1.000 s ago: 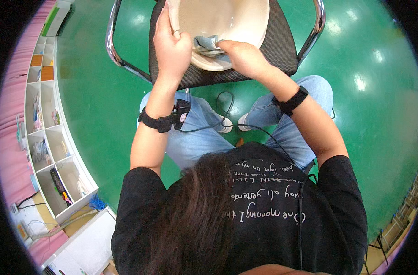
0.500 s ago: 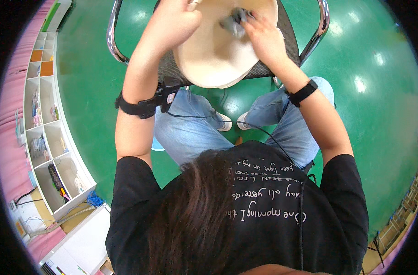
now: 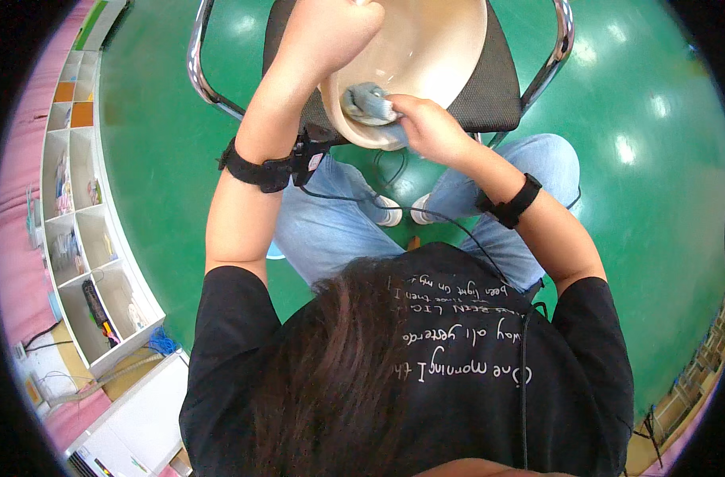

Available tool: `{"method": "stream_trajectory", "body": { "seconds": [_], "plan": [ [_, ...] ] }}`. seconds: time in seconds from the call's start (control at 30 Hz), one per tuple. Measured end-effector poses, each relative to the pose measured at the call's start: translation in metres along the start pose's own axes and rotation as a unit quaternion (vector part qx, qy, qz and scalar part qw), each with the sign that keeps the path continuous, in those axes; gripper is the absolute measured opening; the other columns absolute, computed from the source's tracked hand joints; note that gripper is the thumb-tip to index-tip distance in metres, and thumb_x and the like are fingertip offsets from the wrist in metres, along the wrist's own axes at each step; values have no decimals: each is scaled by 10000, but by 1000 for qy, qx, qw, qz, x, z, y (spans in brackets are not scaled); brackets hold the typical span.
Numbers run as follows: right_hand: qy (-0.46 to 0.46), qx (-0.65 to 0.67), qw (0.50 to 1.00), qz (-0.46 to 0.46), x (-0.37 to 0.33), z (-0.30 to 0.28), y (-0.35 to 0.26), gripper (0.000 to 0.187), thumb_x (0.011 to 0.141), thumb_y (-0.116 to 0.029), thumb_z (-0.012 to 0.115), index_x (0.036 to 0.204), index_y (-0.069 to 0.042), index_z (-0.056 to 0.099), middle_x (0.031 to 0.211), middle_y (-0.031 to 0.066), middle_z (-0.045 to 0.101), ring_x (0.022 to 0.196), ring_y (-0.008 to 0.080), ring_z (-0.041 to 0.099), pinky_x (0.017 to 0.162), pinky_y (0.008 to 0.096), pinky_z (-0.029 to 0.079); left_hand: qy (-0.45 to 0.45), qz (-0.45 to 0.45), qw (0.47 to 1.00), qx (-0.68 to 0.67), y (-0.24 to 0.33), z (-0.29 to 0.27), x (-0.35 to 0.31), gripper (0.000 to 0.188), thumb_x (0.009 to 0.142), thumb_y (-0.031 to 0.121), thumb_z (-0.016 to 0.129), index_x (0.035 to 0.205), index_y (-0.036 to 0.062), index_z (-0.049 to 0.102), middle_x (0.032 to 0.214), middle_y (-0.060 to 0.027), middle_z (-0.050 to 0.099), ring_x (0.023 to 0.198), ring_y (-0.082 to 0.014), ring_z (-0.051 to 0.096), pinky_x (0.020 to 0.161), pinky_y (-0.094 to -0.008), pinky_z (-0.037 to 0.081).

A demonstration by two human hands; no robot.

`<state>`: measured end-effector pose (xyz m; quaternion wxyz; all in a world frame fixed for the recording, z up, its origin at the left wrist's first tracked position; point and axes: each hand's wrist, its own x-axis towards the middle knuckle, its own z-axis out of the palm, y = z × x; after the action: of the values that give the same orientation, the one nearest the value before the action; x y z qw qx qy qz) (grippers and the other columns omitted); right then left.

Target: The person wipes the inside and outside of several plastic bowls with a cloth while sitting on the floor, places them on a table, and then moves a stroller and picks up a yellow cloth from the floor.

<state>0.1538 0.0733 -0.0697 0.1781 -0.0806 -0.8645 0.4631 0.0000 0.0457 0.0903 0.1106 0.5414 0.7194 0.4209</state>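
Observation:
A cream-coloured plastic tub (image 3: 434, 48) rests on the seat of a chair, its pale, shiny inside facing up. My left hand (image 3: 338, 32) is closed at its left rim, near the top edge of the view, where the fingertips are partly cut off. Gathered in the fingers of my right hand (image 3: 430, 131) is a bunched grey-blue cloth (image 3: 369, 103). The cloth lies against the inner wall near the tub's closest rim, and the back of that hand crosses over the rim.
The chair has a black mesh seat (image 3: 497, 87) and chrome armrests (image 3: 557, 56). Below it, a black cable (image 3: 426, 213) runs between straps on my forearms. At the left stands a white compartment shelf (image 3: 84, 175) holding small items. The floor (image 3: 640, 207) is green.
My right hand has brought the cloth from the tub's far right part to its near left rim. My left hand has shifted slightly right, and the tub looks turned or tilted.

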Motion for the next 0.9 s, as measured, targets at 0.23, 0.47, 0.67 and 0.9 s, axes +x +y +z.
{"method": "stream_trajectory", "body": {
  "seconds": [0.23,0.47,0.67,0.9],
  "plan": [
    [38,-401,915,-31,15,-45,46,194,767,-86,523,941,-33,588,997,139,632,1008,299,595,868,396,477,-17,8,1000,2,1,-6,-9,473,701,23,447,1153,-14,580,1057,-221,638,1018,-306,613,877,-350,456],
    [22,-402,914,-57,-5,-13,41,398,756,7,484,1136,-57,583,1169,153,588,1153,327,524,1011,405,396,4,34,999,3,-2,-13,-14,469,701,14,436,1147,-20,576,1061,-237,625,1030,-331,601,889,-354,450],
    [-24,38,999,12,-30,-4,-24,412,710,104,507,1093,-14,599,1094,212,615,1052,353,581,911,379,457,41,9,999,17,-21,-31,-28,477,696,-3,433,1153,-20,571,1064,-229,625,1037,-323,600,897,-354,446],
    [47,182,966,179,-77,-8,3,318,864,25,533,1181,12,559,1070,72,634,1013,135,549,901,269,418,85,-90,988,-92,-106,-45,-94,584,710,14,465,1294,-6,480,1183,-94,585,1044,-157,560,919,-275,429]
  ]
}}
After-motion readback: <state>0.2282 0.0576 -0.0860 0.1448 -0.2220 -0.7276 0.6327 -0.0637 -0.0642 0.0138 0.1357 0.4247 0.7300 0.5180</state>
